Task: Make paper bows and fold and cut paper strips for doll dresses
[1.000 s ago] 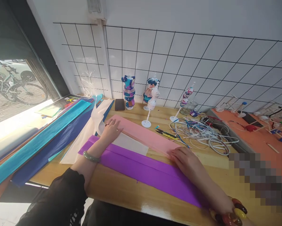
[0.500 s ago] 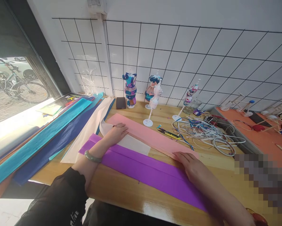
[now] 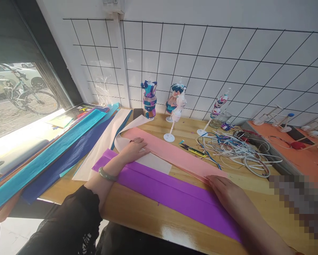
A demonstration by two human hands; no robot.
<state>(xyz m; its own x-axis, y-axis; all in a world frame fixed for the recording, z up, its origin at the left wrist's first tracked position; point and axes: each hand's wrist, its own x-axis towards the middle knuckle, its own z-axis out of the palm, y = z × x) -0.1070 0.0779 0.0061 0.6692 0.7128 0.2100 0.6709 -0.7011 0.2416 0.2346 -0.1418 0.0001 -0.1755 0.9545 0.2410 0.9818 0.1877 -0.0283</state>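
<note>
A strip of pink crepe paper [image 3: 172, 152] lies slantwise across the wooden table. My left hand [image 3: 134, 150], with a bangle at the wrist, rests on its left part, fingers stretched out. At its near right edge is my right hand [image 3: 222, 189], fingers extended and laid on the paper. Closer to me stretches a folded purple crepe paper strip [image 3: 164, 187], partly under both my forearms. White paper [image 3: 156, 163] shows between the two strips; its curled end [image 3: 133, 123] rises behind the pink one.
Turquoise [image 3: 49, 156] and dark blue paper [image 3: 60, 166] lie at left. Small dressed mannequins [image 3: 149, 101] and a bare mannequin [image 3: 177, 109] stand at the back. Yellow-handled cutters [image 3: 196, 151] lie beside tangled cords [image 3: 233, 152]. A phone [image 3: 139, 112] is partly covered.
My right hand has slid slightly right along the pink paper's edge. The white paper's end has come up and now covers part of the phone. My left hand stays on the pink strip.
</note>
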